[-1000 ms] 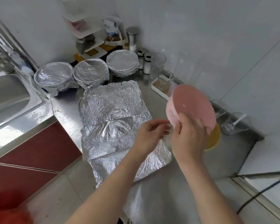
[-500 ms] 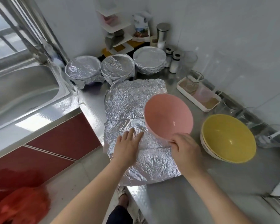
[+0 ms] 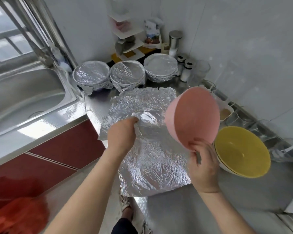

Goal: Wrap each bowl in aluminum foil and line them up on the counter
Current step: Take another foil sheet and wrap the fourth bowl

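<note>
My right hand [image 3: 204,164] grips a pink bowl [image 3: 195,115] by its rim and holds it tilted in the air, right of the foil. Crumpled aluminum foil sheets [image 3: 150,159] lie spread on the steel counter [image 3: 201,205]. My left hand [image 3: 121,134] pinches a fold of the foil near the sheet's middle and lifts it. Three foil-wrapped bowls stand in a row at the back: left [image 3: 91,75], middle [image 3: 127,73], right [image 3: 160,66]. Stacked bowls with a yellow bowl [image 3: 242,152] on top sit to the right.
A steel sink [image 3: 22,97] lies to the left under a window. A corner shelf [image 3: 128,43], shakers [image 3: 185,70], a glass [image 3: 200,72] and a white tray [image 3: 225,108] crowd the back wall. Red cabinet fronts [image 3: 63,146] run below the counter edge.
The pink bowl has been raised and tipped to the right, off the foil. My left hand went from lying flat on the foil to pinching a fold of it.
</note>
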